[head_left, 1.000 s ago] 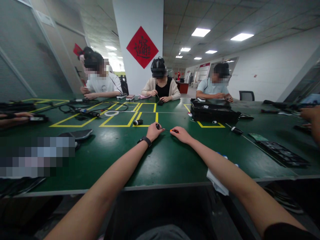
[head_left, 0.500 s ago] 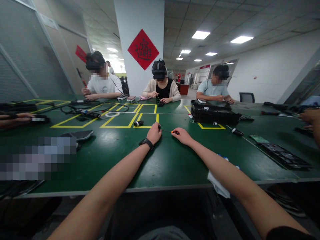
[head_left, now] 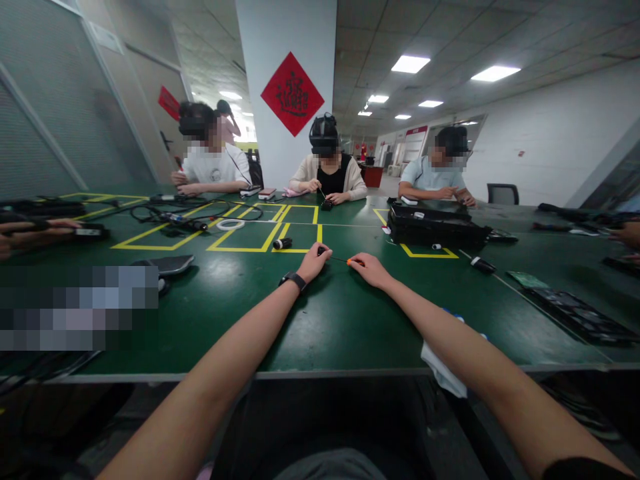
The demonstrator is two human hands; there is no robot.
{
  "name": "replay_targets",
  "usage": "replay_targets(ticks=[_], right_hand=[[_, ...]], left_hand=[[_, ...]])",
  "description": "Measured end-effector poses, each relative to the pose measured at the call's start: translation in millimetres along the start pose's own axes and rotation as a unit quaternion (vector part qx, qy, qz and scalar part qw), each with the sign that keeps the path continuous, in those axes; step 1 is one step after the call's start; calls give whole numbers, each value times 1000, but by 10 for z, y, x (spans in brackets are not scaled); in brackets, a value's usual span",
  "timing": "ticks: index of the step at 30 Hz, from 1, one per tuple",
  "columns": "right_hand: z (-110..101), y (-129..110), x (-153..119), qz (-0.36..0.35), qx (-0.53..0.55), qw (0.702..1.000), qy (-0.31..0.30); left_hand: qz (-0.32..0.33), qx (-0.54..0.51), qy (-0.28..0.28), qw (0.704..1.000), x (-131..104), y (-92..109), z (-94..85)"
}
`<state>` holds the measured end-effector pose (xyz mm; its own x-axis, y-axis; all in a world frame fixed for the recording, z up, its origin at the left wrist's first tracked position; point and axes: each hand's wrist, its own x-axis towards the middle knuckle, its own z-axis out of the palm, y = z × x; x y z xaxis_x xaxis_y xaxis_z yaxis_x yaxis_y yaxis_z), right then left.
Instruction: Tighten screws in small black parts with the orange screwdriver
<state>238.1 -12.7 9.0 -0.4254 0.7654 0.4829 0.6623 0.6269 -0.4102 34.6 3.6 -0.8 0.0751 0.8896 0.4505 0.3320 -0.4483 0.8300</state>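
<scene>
Fingers of my left hand close round a small black part, mostly hidden by them, above the green table. My right hand grips the orange-and-black handle of a screwdriver. Its thin shaft points left and reaches the black part at my left fingers. A short black cylinder with a white band lies on the table just left of my left hand, by yellow tape lines.
Across the green table sit three people. A long black case lies right of centre, with a black cylinder and circuit board parts farther right. Cables and a white ring lie left.
The whole view has shifted slightly, so the table and people appear a little farther right. Both my hands keep their holds, the screwdriver still between them.
</scene>
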Motion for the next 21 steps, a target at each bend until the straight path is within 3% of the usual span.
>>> replay_targets(ticks=[15, 21], right_hand=[[-1, -24, -22, -5, 61, 998, 18], [3, 15, 11, 1, 29, 1000, 8]], left_hand=[[-9, -24, 8, 1000, 16, -28, -4], [-34, -41, 5, 999, 12, -4, -12]])
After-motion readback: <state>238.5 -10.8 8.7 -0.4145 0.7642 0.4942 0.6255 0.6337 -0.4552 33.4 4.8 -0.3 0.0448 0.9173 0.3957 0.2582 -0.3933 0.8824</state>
